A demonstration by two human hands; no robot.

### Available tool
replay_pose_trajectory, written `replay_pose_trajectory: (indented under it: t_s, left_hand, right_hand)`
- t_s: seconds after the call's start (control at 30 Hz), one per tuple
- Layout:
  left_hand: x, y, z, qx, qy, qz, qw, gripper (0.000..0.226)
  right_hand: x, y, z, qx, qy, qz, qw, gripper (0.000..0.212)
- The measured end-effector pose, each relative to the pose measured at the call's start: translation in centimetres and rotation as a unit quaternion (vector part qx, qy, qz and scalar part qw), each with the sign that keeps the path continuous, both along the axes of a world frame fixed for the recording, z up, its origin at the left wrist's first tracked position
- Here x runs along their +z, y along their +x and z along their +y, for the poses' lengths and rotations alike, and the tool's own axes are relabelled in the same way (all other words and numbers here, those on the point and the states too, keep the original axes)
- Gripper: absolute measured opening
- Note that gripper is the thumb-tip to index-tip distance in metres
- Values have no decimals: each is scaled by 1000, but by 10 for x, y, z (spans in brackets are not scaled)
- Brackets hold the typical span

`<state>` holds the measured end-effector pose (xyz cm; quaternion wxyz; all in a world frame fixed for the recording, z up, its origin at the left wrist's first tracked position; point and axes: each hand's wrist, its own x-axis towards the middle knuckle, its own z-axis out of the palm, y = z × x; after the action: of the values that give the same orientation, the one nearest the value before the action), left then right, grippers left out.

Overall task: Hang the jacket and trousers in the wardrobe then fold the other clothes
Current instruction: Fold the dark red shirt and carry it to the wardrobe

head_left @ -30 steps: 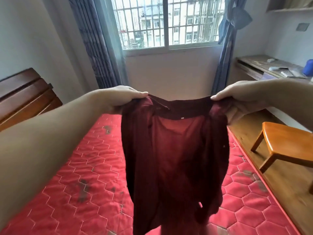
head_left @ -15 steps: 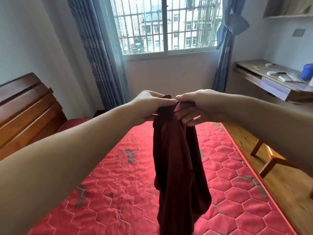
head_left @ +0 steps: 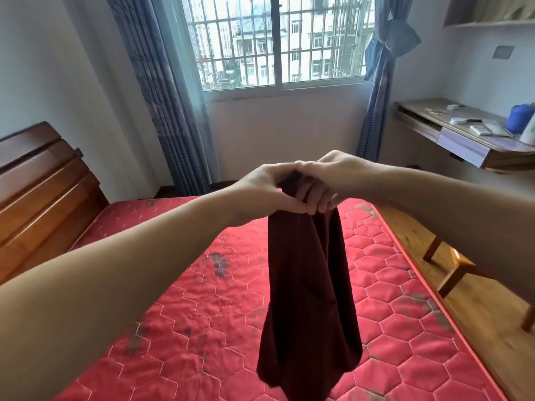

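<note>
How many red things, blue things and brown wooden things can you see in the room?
Red: 2, the dark red garment held up by the left hand and right hand, and the mattress.
Blue: 3, the left curtain, the right curtain and the blue thing on the desk.
Brown wood: 3, the headboard, the desk and the stool.
Total: 8

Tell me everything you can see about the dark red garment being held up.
The dark red garment looks like soft, thin cloth, deep maroon and plain. Its top edge is bunched together where the left hand and the right hand grip it side by side. From there it hangs straight down in loose vertical folds, widening toward its lower hem, in front of the red quilted mattress. Whether the hem touches the mattress cannot be told. What kind of garment it is cannot be told.
</note>
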<state>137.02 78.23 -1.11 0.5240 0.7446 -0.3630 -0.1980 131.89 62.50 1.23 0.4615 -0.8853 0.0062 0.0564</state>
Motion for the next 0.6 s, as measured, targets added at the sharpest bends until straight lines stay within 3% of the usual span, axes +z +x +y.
replay_pose_trajectory:
  t_s: [0.07,0.13,0.23,0.27,0.4,0.47,0.6]
  left_hand:
    - [-8,3,1,29,-22,13,999,41]
    - [-13,8,5,39,-39,48,997,39]
    - [-10,12,13,-17,-27,76,997,39]
    - [-6,12,17,-38,-6,66,997,38]
    - [6,22,38,-58,76,-4,995,36]
    - [7,28,47,-41,95,-30,994,37]
    - [0,35,60,-17,118,-71,990,38]
  right_hand:
    - [1,0,-10,-3,2,-112,994,42]
    - [-2,2,-28,11,51,-129,990,21]
    - [-23,3,-41,105,41,-12,994,52]
    - [-32,4,-41,128,4,11,992,52]
    - [-45,9,-42,153,-187,67,968,19]
    - [-46,12,-44,150,-286,89,942,19]
    - [-47,16,-48,116,-314,67,940,14]
